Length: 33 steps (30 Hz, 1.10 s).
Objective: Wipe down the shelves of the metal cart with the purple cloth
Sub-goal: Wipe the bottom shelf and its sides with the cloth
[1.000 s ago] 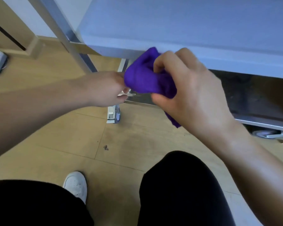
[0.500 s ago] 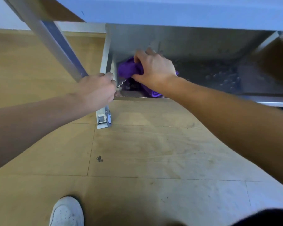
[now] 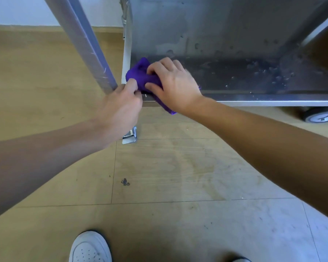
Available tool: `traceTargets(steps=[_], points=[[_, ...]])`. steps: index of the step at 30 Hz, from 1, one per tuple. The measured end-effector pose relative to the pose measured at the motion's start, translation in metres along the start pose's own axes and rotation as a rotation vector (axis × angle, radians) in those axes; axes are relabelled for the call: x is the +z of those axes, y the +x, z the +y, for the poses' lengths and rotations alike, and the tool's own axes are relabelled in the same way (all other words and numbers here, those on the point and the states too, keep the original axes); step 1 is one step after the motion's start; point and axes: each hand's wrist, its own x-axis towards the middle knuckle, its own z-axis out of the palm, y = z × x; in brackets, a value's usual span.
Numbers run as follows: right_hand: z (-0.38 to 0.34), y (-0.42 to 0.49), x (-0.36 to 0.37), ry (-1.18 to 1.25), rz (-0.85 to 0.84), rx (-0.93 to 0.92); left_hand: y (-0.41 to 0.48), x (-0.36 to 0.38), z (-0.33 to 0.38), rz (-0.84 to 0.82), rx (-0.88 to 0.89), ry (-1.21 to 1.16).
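The purple cloth (image 3: pixel 138 76) lies bunched in the front left corner of the metal cart's bottom shelf (image 3: pixel 254 76). My right hand (image 3: pixel 174 84) grips the cloth from above and presses it on the shelf; a tail of cloth hangs over the front rim. My left hand (image 3: pixel 121 106) holds the cart's front left corner at the foot of the upright post (image 3: pixel 87 48), fingers curled around the frame, its thumb touching the cloth. Water drops and smears spot the shelf to the right.
A caster (image 3: pixel 130 136) sits under the left corner and another wheel (image 3: pixel 320 115) under the right side. The wooden floor (image 3: pixel 169 176) spreads in front, with a small dark spot. My white shoe (image 3: pixel 89 248) is at the bottom edge.
The view dropped below the upper shelf onto the bottom shelf. My right hand carried the cloth down into the shelf's left corner, and my left hand took hold of the cart's corner.
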Motion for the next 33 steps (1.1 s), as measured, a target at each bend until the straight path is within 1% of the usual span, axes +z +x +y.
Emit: traceTargets(steps=[1, 3, 5, 6, 8, 10, 13, 15, 16, 19, 20, 21, 23, 24, 25, 27, 28, 30, 31, 32, 33], points=[[0.004, 0.005, -0.001, -0.036, 0.001, 0.029, -0.002, 0.0, 0.0, 0.004, -0.005, 0.004], [0.027, 0.017, -0.009, -0.049, 0.004, 0.149, -0.005, 0.0, 0.001, -0.009, -0.027, 0.005], [0.056, 0.022, -0.019, 0.004, 0.016, 0.25, -0.008, -0.002, 0.004, -0.027, -0.039, 0.029], [0.065, 0.019, -0.022, 0.047, 0.017, 0.246, -0.009, -0.003, 0.004, -0.029, -0.04, 0.034], [0.063, 0.004, -0.024, 0.123, -0.02, 0.131, -0.011, -0.004, 0.002, -0.019, -0.036, 0.009], [0.045, -0.01, -0.019, 0.175, -0.063, -0.042, -0.012, -0.005, -0.001, -0.008, -0.019, -0.007], [0.02, -0.022, -0.011, 0.154, -0.115, -0.234, -0.012, -0.007, -0.004, -0.028, 0.009, -0.002], [0.023, -0.019, -0.013, 0.144, -0.12, -0.269, -0.013, -0.009, -0.004, -0.032, -0.003, -0.015], [0.031, -0.014, -0.015, 0.143, -0.113, -0.236, -0.014, -0.009, -0.004, -0.023, -0.02, -0.022], [0.052, 0.002, -0.015, 0.115, -0.036, 0.028, -0.021, -0.009, -0.005, -0.013, -0.024, 0.01], [0.05, 0.002, -0.012, 0.091, -0.006, 0.043, -0.023, -0.008, -0.006, -0.018, -0.01, 0.028], [0.044, -0.001, -0.006, 0.077, 0.011, -0.019, -0.025, -0.005, -0.007, -0.025, 0.005, 0.046], [0.024, -0.011, 0.006, 0.085, -0.018, -0.232, -0.026, 0.002, -0.011, -0.063, 0.028, 0.081], [0.017, -0.015, 0.009, 0.087, -0.054, -0.302, -0.026, 0.004, -0.012, -0.083, 0.028, 0.095], [0.015, -0.014, 0.01, 0.08, -0.08, -0.326, -0.026, 0.005, -0.011, -0.098, 0.019, 0.1], [0.016, -0.004, 0.004, 0.062, -0.075, -0.273, -0.027, 0.001, -0.009, -0.101, -0.007, 0.079], [0.019, 0.003, 0.0, 0.06, -0.067, -0.189, -0.027, -0.002, -0.008, -0.09, -0.019, 0.066], [0.029, 0.015, -0.007, 0.019, -0.063, 0.054, -0.031, -0.007, -0.005, -0.066, -0.01, 0.061], [0.031, 0.017, -0.006, -0.014, -0.053, 0.131, -0.033, -0.007, -0.005, -0.06, 0.01, 0.08], [0.027, 0.017, -0.004, -0.028, -0.041, 0.13, -0.035, -0.008, -0.005, -0.051, 0.032, 0.107], [0.019, 0.015, -0.001, -0.015, -0.037, 0.055, -0.037, -0.008, -0.005, -0.043, 0.048, 0.131]])
